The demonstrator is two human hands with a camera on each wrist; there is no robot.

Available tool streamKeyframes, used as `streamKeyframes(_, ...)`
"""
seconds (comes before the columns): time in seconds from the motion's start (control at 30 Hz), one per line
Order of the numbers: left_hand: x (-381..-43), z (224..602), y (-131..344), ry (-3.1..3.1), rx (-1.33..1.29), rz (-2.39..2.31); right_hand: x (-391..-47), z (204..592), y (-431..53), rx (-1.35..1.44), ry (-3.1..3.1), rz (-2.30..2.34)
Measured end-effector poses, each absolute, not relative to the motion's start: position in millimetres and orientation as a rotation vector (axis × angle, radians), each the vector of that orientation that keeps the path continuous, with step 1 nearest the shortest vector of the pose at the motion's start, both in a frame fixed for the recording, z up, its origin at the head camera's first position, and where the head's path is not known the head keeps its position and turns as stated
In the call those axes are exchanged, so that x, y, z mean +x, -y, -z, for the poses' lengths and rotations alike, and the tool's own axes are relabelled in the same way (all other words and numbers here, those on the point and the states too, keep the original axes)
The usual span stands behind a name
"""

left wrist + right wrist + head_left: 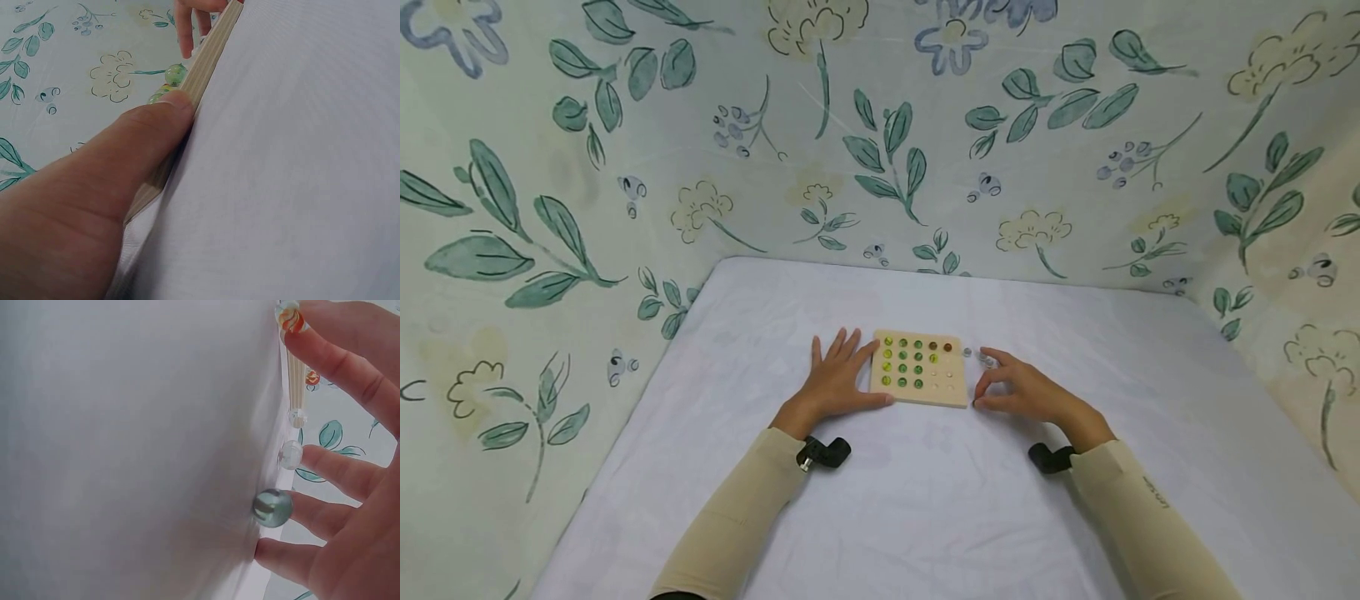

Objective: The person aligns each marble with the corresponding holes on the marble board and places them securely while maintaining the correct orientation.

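Note:
A light wooden board (955, 399) lies on the table, with rows of glass marbles in its hollows: yellow-green at the left, green beside them, reddish-brown at the far right corner. Several hollows at its near right hold none. My left hand (833, 385) rests at the board's left end, fingers spread and thumb (150, 128) pressed to the near edge. Beside the right edge, my right hand (1026, 393) pinches an orange-swirled marble (292, 321) between thumb and index finger. Its other fingers extend close to a teal-tinted marble (272, 508) and a clear marble (290, 455).
Another clear marble (297, 418) stands off the board's right edge. A white cloth (910, 517) covers the table. Floral fabric (880, 125) hangs behind and at both sides. A black wrist-camera mount (826, 452) sits at my left cuff, and another (1051, 458) at the right.

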State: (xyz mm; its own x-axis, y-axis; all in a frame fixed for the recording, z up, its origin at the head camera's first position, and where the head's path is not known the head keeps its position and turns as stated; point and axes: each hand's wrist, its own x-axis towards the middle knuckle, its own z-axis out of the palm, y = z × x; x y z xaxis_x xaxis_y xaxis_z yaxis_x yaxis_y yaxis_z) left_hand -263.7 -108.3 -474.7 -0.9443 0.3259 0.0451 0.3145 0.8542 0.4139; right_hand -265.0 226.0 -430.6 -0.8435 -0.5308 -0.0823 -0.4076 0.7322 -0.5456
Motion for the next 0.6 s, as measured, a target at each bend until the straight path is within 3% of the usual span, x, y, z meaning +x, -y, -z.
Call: streamKeyframes(0.6, -265.4, 474.8, 108.3, -2.999, 0.512, -0.625, -264.1, 429.8, -224.8, -0.744, -2.701, 0.735)
